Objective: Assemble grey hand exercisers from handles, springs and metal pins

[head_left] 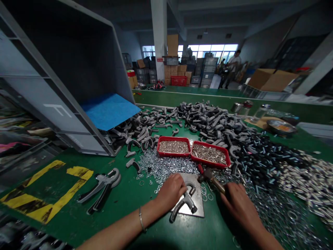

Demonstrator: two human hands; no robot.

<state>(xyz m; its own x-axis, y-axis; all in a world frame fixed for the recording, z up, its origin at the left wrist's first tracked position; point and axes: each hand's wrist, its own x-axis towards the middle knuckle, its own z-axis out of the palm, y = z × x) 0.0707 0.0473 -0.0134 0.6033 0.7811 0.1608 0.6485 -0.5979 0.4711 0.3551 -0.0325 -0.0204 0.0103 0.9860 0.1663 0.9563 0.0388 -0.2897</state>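
My left hand (170, 191) rests at the edge of a steel plate (198, 205) and is shut on a grey metal hook-shaped part (184, 205), which lies on the plate. My right hand (239, 208) grips the wooden handle of a small hammer (212, 179). The hammer's head is raised just above the plate's top right corner, apart from the grey part. Loose silver washers (163, 167) lie scattered beside the plate, and more spread under and beyond my right hand.
Two red trays (173, 146) of small metal pins stand beyond the plate. Heaps of grey castings (208, 118) and black parts (260, 156) cover the green workbench (114, 205). A tilted grey crate (65, 76) stands at left, with a blue sheet (109, 111). A person (231, 67) stands far back.
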